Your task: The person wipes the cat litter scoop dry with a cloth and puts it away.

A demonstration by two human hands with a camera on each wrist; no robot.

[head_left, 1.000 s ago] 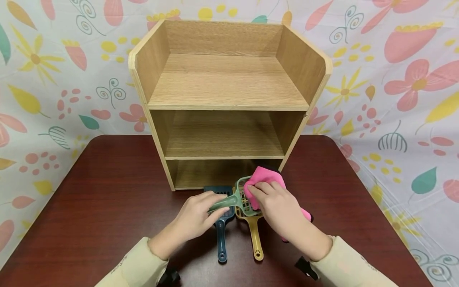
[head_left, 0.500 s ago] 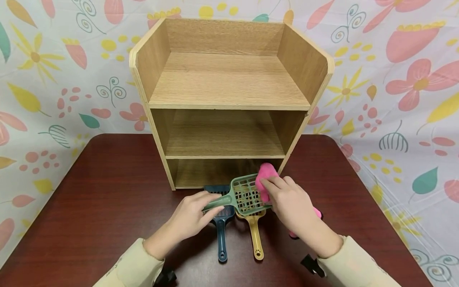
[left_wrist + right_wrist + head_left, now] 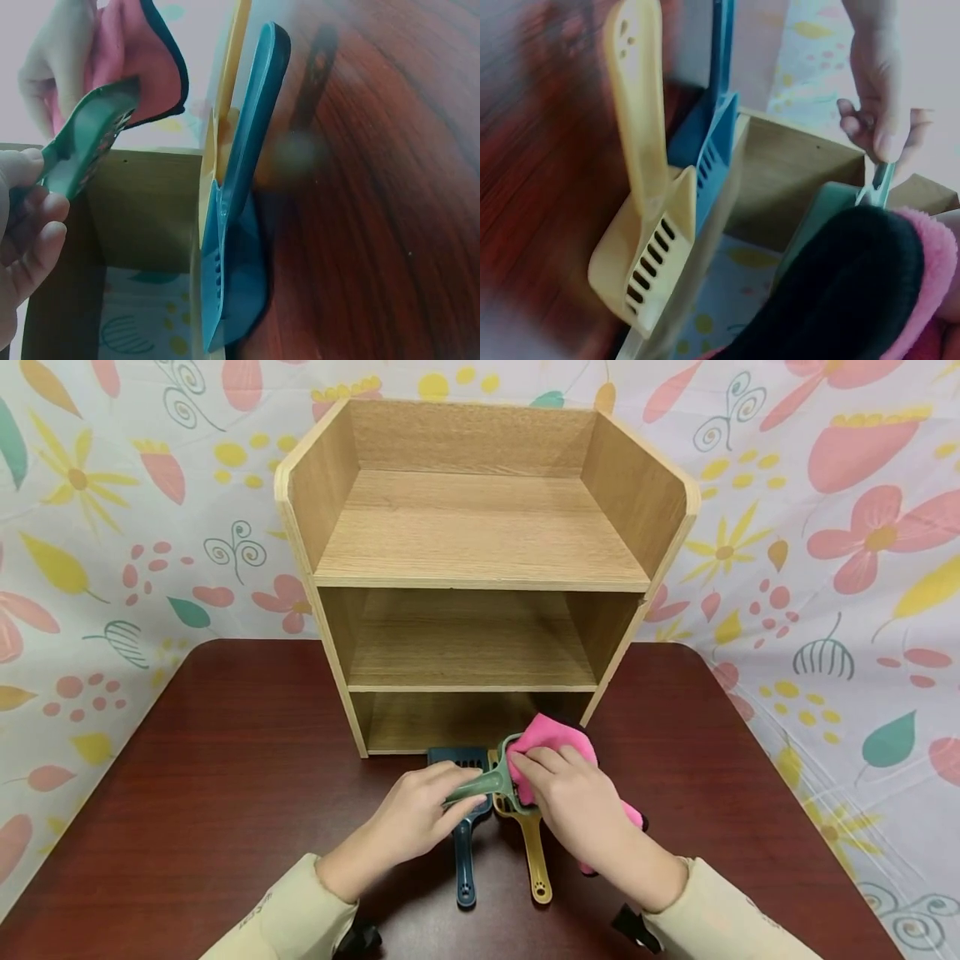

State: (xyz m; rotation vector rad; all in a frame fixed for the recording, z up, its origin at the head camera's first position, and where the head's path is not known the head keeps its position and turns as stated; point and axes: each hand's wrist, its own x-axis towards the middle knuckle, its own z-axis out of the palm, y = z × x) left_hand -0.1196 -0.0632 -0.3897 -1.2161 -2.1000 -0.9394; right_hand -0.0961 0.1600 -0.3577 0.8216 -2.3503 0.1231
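Head view: the left hand [image 3: 416,806] pinches the handle of the green scoop [image 3: 487,785], held above the blue scoop [image 3: 464,843] and yellow scoop [image 3: 534,852], while the right hand [image 3: 581,802] grips the pink cloth [image 3: 553,732] against the green scoop's head. A firm pinch nearer the neck should stop twisting; light, even rubbing would likely reach the edges. Behind stands the wooden shelf [image 3: 480,527].

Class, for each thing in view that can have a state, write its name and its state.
Green scoop: raised, gripped by the left hand
Cloth: crumpled, gripped by the right hand against the green scoop
Blue scoop: resting on the table, not held
Yellow scoop: resting on the table, not held
Shelf: upright, open-fronted
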